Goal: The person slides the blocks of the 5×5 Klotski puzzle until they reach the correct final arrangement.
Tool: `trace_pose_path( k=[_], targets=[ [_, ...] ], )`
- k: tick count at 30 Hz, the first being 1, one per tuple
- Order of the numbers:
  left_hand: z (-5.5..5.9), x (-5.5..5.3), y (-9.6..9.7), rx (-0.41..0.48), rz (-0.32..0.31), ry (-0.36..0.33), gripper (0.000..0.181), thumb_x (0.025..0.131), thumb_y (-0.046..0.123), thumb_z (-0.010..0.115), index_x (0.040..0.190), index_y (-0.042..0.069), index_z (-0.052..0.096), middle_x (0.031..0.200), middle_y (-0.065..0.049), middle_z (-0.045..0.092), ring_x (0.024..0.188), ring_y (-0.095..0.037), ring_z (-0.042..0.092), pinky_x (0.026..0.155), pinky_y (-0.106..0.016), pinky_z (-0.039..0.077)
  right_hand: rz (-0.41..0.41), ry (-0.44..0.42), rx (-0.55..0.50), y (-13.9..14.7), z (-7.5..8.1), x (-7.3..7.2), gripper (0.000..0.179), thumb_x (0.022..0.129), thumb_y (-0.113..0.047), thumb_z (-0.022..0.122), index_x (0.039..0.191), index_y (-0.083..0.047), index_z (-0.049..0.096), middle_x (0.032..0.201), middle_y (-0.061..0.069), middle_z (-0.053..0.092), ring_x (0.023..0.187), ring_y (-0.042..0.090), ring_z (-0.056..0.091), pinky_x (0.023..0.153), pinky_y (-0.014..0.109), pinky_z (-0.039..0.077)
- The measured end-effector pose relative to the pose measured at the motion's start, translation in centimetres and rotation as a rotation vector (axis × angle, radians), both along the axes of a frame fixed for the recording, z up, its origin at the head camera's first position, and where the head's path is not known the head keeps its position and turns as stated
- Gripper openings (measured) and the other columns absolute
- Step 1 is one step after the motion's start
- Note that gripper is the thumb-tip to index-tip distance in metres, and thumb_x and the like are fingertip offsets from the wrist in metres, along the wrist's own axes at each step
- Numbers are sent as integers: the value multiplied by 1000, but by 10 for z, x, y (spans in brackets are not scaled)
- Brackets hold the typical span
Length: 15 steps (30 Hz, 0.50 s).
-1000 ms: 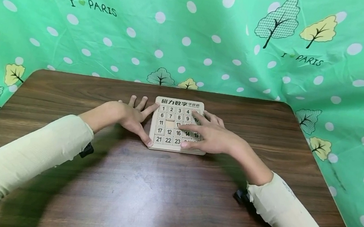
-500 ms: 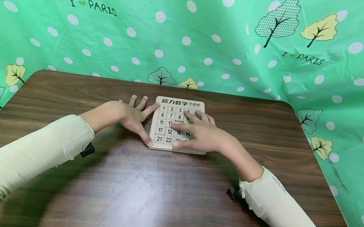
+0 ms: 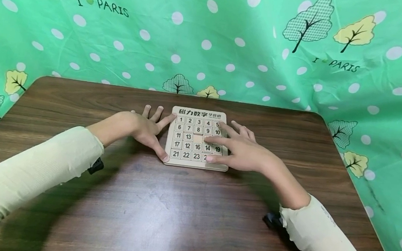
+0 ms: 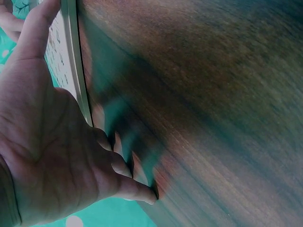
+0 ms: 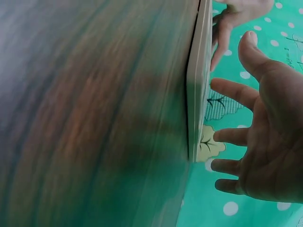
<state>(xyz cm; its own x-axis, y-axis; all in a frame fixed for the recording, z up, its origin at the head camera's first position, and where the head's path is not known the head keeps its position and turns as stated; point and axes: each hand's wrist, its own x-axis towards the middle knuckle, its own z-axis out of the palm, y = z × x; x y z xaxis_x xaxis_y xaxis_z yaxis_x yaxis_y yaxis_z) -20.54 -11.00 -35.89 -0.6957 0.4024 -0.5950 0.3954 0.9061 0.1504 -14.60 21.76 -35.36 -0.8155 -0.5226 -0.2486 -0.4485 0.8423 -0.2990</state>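
Note:
A pale number slide puzzle [image 3: 185,163] lies flat near the table's far edge, its tiles in rows under a printed title. The 13 tile [image 3: 188,137] sits beside 11, with a vacant slot to its right. My left hand [image 3: 144,130] is spread at the puzzle's left side, thumb at the lower corner and index finger at the upper edge; the left wrist view shows its palm [image 4: 52,142]. Over the right part hovers my right hand [image 3: 246,151], fingers spread, index fingertip by the vacant slot, covering some tiles. In the right wrist view its fingers [image 5: 232,136] stretch toward the puzzle's side.
The dark wooden table [image 3: 146,210] stretches toward me in front of the puzzle. A green dotted cloth [image 3: 211,31] with printed trees hangs behind and at both sides. Black wrist devices [image 3: 96,166] sit under the pale sleeves [image 3: 52,158].
The 13 tile has slid one place left, so the vacant slot now lies right of it. My right hand went left, then back right. The left hand stayed still.

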Motion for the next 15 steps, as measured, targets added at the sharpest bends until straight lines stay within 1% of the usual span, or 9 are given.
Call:
trace_pose_path(
  k=[5,11,15],
  targets=[
    [1,1,1,-1,-5,0,154,78,96,75,178,34,-25,185,-27,-25,170,-61,-19,127,-94,3,4,7,10,5,-2,0,63,105,-66,69,162,-39,62,190,17,18,175,56,6,133,85,7],
    [2,2,1,3,-5,-2,154,79,95,75,178,33,-24,185,-27,-25,170,-61,-20,127,-94,3,31,1,18,-8,-2,-2,66,106,-67,67,165,-40,59,189,20,19,174,59,8,133,86,9],
    [2,2,1,2,-4,-1,154,78,96,75,178,34,-24,185,-27,-25,170,-61,-20,127,-94,3,46,-10,18,-16,-2,-2,67,106,-66,68,166,-39,58,190,20,17,174,59,7,133,86,8]
  ],
)
